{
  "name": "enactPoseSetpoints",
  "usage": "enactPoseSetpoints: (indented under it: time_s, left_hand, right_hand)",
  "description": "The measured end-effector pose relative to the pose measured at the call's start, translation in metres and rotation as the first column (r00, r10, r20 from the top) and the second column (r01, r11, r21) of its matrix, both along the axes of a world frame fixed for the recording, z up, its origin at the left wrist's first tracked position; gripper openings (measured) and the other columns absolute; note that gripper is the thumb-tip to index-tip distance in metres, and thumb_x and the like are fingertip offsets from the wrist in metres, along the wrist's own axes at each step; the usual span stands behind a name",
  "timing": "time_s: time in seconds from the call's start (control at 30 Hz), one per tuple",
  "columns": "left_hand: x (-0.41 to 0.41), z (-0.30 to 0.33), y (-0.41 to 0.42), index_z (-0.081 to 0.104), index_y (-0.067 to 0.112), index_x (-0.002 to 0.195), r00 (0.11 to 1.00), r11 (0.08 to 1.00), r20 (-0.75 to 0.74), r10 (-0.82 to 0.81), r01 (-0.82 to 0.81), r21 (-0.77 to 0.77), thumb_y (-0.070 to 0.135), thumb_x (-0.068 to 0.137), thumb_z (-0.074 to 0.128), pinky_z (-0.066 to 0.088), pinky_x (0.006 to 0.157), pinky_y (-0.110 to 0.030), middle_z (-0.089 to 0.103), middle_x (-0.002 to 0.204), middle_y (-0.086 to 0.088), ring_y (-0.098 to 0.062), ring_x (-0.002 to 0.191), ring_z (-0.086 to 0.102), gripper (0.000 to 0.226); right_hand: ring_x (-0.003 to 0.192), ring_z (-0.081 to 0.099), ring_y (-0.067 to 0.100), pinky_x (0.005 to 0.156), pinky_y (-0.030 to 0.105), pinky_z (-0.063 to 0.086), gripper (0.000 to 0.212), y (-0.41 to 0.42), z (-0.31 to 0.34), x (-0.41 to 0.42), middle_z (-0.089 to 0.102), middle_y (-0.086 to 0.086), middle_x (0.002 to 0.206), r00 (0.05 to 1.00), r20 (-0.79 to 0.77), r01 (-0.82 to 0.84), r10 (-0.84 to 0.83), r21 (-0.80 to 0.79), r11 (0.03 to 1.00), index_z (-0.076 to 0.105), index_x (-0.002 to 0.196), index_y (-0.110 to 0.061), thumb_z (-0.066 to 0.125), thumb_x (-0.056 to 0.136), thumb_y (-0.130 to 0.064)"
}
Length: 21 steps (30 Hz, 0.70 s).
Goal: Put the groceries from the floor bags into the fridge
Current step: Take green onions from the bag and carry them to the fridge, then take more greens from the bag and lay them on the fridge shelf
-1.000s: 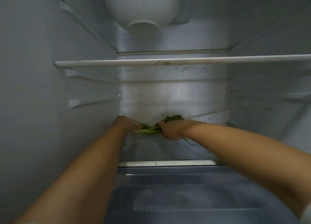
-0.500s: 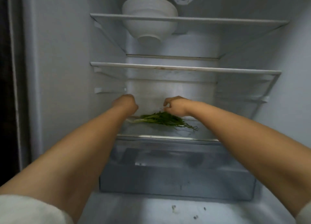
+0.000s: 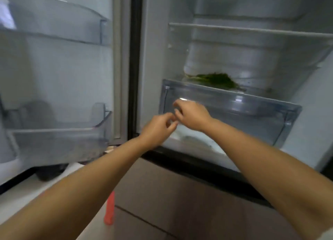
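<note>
Now that the bunch of greens (image 3: 215, 79) has been let go and left lying on the glass shelf (image 3: 252, 91) above the crisper drawer (image 3: 234, 110), the left hand (image 3: 158, 127) and right hand (image 3: 191, 116) are drawn back empty, fingers loosely curled and touching, so another item can be fetched from the bags.

You cannot tell whether your left hand (image 3: 158, 126) and right hand (image 3: 191, 116) pinch anything: the fingers (image 3: 177, 107) are motion-blurred where they meet. Beyond them, the greens (image 3: 216, 79) are half hidden by the clear drawer (image 3: 252, 110) rim.
</note>
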<state>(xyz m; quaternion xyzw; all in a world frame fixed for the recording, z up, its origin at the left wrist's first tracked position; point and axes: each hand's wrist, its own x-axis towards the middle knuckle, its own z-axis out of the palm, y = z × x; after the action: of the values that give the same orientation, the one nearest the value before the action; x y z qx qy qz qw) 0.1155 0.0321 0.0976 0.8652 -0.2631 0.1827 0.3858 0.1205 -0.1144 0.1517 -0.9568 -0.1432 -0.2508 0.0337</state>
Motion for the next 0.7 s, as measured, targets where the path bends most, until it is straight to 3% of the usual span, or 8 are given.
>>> enactPoseSetpoints:
  time_s: [0.17, 0.27, 0.4, 0.53, 0.7]
  left_hand:
    - [-0.076, -0.090, 0.095, 0.065, 0.019, 0.099, 0.974, 0.990, -0.201, 0.106, -0.085, 0.111, 0.029, 0.092, 0.054, 0.033, 0.063, -0.024, 0.062, 0.078, 0.002, -0.013, 0.073, 0.054, 0.017]
    - [-0.122, -0.134, 0.174, 0.063, 0.022, 0.104, 0.922, 0.967, -0.310, 0.231, -0.182, 0.180, 0.033, 0.092, 0.050, 0.041, 0.067, -0.027, 0.067, 0.091, 0.000, -0.017, 0.083, 0.060, 0.021]
    - [-0.195, -0.179, 0.315, 0.060, 0.025, 0.110, 0.836, 0.905, -0.381, 0.395, -0.284, 0.316, 0.040, 0.094, 0.046, 0.048, 0.074, -0.030, 0.067, 0.102, 0.001, -0.017, 0.087, 0.060, 0.026]
    - [-0.277, -0.194, 0.490, 0.058, 0.025, 0.112, 0.737, 0.787, -0.333, 0.589, -0.429, 0.442, 0.040, 0.096, 0.043, 0.045, 0.072, -0.026, 0.065, 0.104, 0.003, -0.012, 0.084, 0.057, 0.027]
    - [-0.376, -0.198, 0.676, 0.059, 0.028, 0.105, 0.507, 0.598, -0.320, 0.800, -0.638, 0.484, 0.045, 0.093, 0.044, 0.049, 0.084, -0.031, 0.064, 0.101, 0.005, -0.015, 0.090, 0.059, 0.026]
  right_hand:
    - [0.108, 0.060, 0.030, 0.083, 0.038, 0.050, 0.035, 0.074, -0.089, -0.055, 0.062, 0.006, 0.125, 0.963, -0.231, -0.166, 0.139, -0.103, 0.981, 0.051, 0.128, -0.022, 0.042, 0.095, -0.032]
    - [0.110, 0.060, 0.029, 0.085, 0.037, 0.049, 0.036, 0.144, -0.139, -0.088, 0.063, 0.007, 0.123, 0.914, -0.347, -0.276, 0.211, -0.148, 0.950, 0.053, 0.126, -0.021, 0.042, 0.094, -0.032]
    - [0.106, 0.060, 0.027, 0.081, 0.033, 0.045, 0.035, 0.284, -0.201, -0.135, 0.064, 0.006, 0.116, 0.780, -0.501, -0.489, 0.374, -0.116, 0.865, 0.051, 0.126, -0.022, 0.039, 0.096, -0.034]
    - [0.108, 0.058, 0.025, 0.088, 0.036, 0.045, 0.036, 0.463, -0.235, -0.175, 0.062, 0.004, 0.120, 0.654, -0.578, -0.642, 0.489, -0.082, 0.762, 0.048, 0.129, -0.023, 0.037, 0.097, -0.037]
    - [0.107, 0.058, 0.026, 0.083, 0.034, 0.044, 0.036, 0.655, -0.243, -0.227, 0.061, 0.004, 0.122, 0.514, -0.602, -0.779, 0.611, -0.029, 0.626, 0.048, 0.128, -0.022, 0.036, 0.098, -0.036]
